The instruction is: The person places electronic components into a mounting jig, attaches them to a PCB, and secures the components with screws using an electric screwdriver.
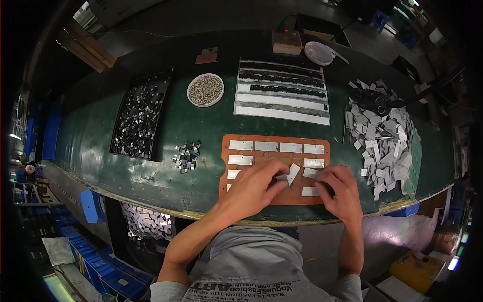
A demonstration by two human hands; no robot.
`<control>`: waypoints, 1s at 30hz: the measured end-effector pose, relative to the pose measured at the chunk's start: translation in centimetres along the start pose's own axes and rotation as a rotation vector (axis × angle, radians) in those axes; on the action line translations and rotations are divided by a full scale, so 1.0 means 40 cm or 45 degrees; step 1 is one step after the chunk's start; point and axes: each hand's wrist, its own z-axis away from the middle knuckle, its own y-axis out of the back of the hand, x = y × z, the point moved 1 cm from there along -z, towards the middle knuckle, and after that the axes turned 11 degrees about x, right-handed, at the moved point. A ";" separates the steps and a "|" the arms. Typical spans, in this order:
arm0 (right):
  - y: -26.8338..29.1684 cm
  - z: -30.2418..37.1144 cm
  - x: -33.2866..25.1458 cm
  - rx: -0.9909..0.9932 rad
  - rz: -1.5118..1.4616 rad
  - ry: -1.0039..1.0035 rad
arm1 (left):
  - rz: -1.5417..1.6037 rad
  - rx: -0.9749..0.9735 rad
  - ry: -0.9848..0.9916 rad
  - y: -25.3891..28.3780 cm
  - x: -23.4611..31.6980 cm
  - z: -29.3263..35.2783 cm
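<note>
Left hand (254, 185): white plate (293, 173) pinched by fingers | right hand (342, 192): grip cannot be told | judged light, stiff; best held by edges

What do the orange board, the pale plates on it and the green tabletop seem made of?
Orange board: probably matte plastic or resin laminate; flat, even colour. Pale plates: likely satin metal, given their silvery glints. Green tabletop: perhaps rubber or vinyl, semi-gloss; scuffs and soft sheen.

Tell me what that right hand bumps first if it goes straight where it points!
The right hand would probably meet the nearest white plate on the orange tray; depth is unclear, so they may already touch.
</note>
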 end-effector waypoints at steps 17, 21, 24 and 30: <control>0.015 -0.025 0.009 -0.159 0.005 0.176 | 0.108 0.174 -0.072 0.092 -0.057 -0.014; -0.002 -0.032 0.010 -0.140 -0.050 0.115 | 0.160 0.131 0.048 0.093 -0.051 -0.012; -0.007 -0.051 -0.029 -0.147 -0.024 0.106 | 0.097 0.151 0.040 0.093 -0.054 -0.013; -0.057 -0.083 -0.089 -0.275 0.036 0.283 | 0.064 0.202 0.036 0.084 -0.061 -0.016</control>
